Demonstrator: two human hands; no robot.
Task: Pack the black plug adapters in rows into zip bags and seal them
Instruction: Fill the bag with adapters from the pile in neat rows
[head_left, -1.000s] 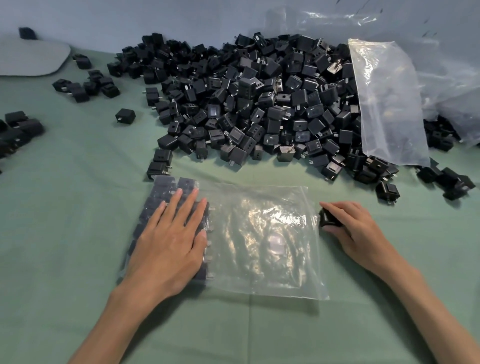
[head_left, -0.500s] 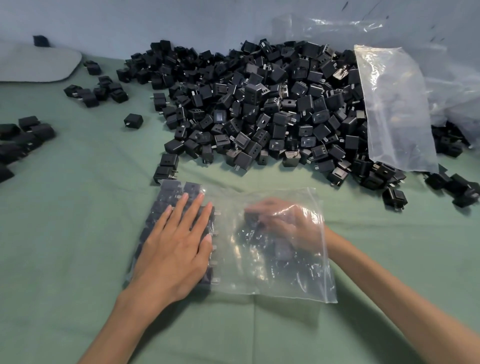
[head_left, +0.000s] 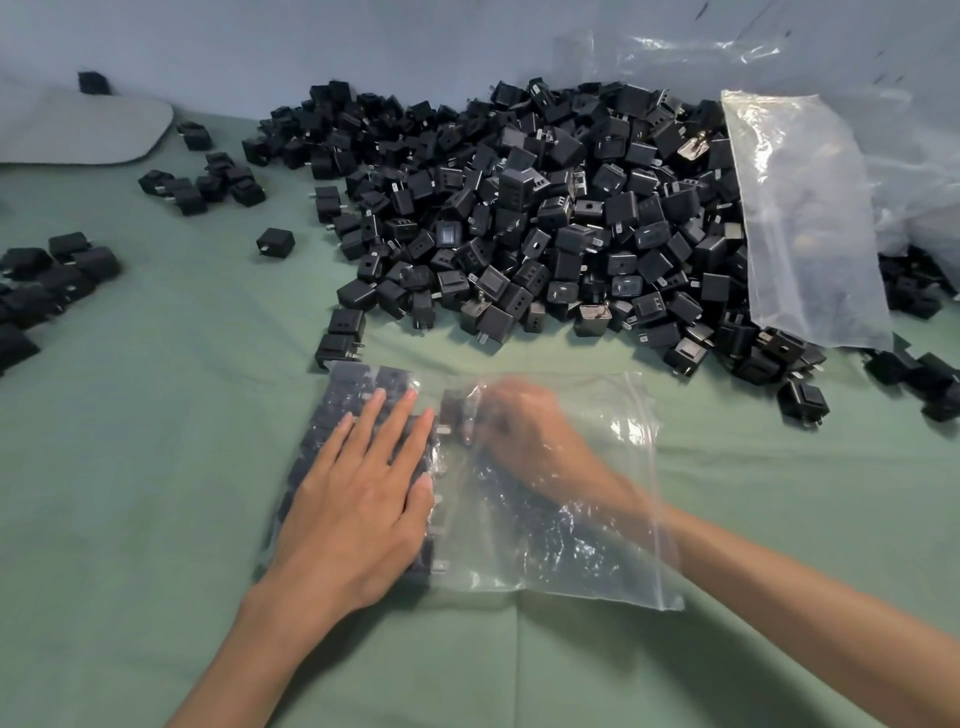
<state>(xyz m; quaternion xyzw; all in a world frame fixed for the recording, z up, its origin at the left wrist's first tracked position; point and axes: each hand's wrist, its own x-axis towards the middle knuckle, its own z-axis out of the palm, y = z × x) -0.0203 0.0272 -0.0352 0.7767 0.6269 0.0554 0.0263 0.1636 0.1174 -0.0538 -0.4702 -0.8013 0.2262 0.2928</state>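
The right hand (head_left: 524, 431) is inside the zip bag (head_left: 571, 551), forearm passing through the mouth on the right. It is seen only through the film and blurred. Its fingers look curled round one black adapter (head_left: 454, 410) at the fingertips, though the blur hides the exact grip.

That adapter sits at the far side of the bag, just right of the packed rows (head_left: 353, 384) and close to touching them. Whether it already butts against them cannot be told.

The left hand (head_left: 363, 499) lies flat on top of the bag with fingers straight and spread, pressing the packed rows down through the plastic. Its fingertips are just beside the held adapter.

The packed rows fill the closed left end, and small metal prongs poke out along their right edge toward the mouth. The bag's long axis runs left to right, with the zip strip (head_left: 652, 467) down its right edge.

The open slot therefore appears to lie directly left of the right hand's fingertips, at the far end of a fresh row running from the far edge back toward the person. Seating the adapter calls for a short push leftward, with the left hand holding the block steady.

Beyond the bag, across the green counter (head_left: 156, 467), the loose pile (head_left: 545, 218) is nearer the right hand. Empty bags (head_left: 800, 218) lean on its right side.
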